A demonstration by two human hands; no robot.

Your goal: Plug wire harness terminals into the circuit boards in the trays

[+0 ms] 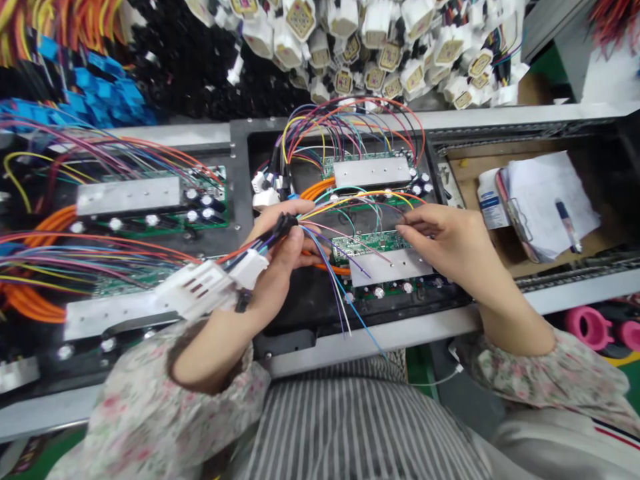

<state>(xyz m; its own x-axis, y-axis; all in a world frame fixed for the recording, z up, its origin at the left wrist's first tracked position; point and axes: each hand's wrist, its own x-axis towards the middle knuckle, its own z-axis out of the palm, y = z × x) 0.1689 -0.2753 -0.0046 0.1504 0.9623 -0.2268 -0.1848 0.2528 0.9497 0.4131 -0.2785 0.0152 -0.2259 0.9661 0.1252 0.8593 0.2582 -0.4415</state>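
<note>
head view: left hand [277, 270] is clamped round the neck of the wire bundle [287, 227], over the black tray [300, 303], probably so the loose ends fan out singly. white connector [197, 291] hangs off the wrist side, likely to keep it clear of those ends. right hand [443, 243]: thumb and index pinched together, apparently on one thin wire, colour unclear, above the circuit board [343, 248].

left hand [280, 260]: 1 | right hand [443, 240]: 1 | circuit boards [345, 247]: 4 show | silver plates [373, 173]: 4, one per board | held wire bundle [286, 225]: 1 | white bottle [493, 201]: 1 | clipboard [514, 210]: 1 | marker [567, 223]: 1 | pink rings [573, 325]: 2 | blue connectors [103, 83]: too many to count | white connectors [377, 27]: likewise
</note>
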